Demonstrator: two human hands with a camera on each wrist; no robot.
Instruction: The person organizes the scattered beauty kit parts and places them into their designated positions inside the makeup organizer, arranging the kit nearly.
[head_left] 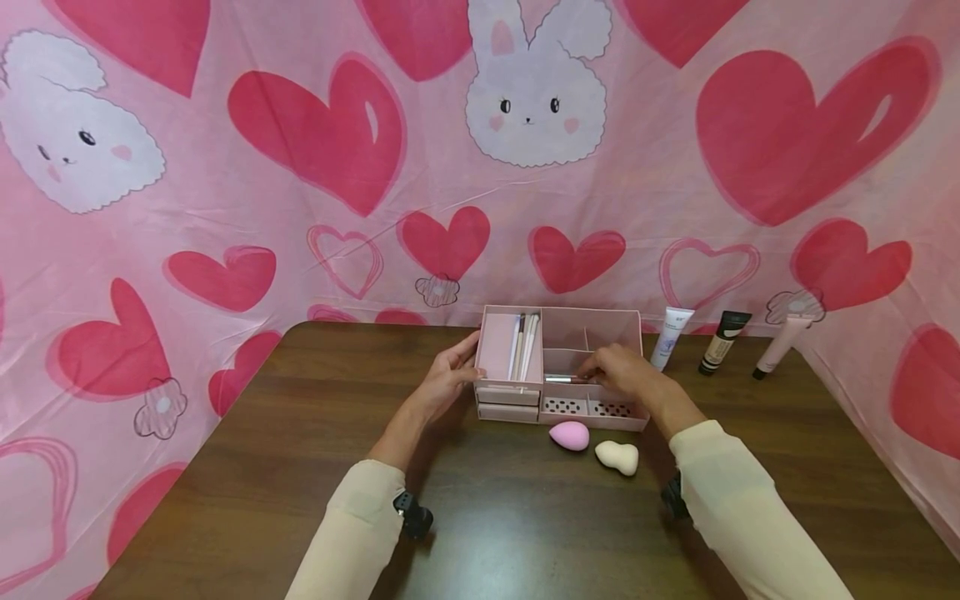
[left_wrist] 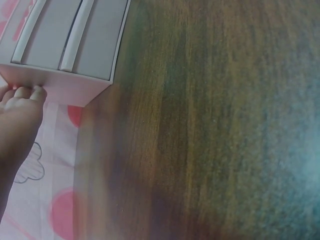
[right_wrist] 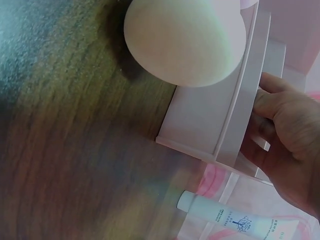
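Pink plastic at the far side of the brown table [head_left: 300,400]: an organizer [head_left: 495,350], with 2 shallow drawers [head_left: 508,403] low on its left and several compartments on its right. Over to the left hand [head_left: 442,379]: rests against the outer left wall, relaxed, thumb by the front corner. In the left wrist view, only fingertips against that wall, much of the organizer cut off at the top edge.

Across to the right hand [head_left: 618,371]: reaches into a middle compartment, fingers bent down, tips partly hidden. Right beside those fingers, a slim pale handle [head_left: 561,380] lying crosswise in the compartment, reddish end running up to the hand. Pinched or merely touched? Impossible to tell, with the handle out of sight from the right wrist.

Up in the top-left tray, a bunch of brushes [head_left: 523,346], too closely packed to count. Below the right hand, dark-dotted panels [head_left: 564,407], partly in shadow. Just in front, on the table, a pink sponge [head_left: 569,436] and a cream sponge [head_left: 618,457], the cream looming large from the right wrist and covering part of the organizer's front. Off to the right, 3 upright tubes: white [head_left: 671,339], black [head_left: 723,342] and pink [head_left: 782,346], labels too small to read from the head camera.
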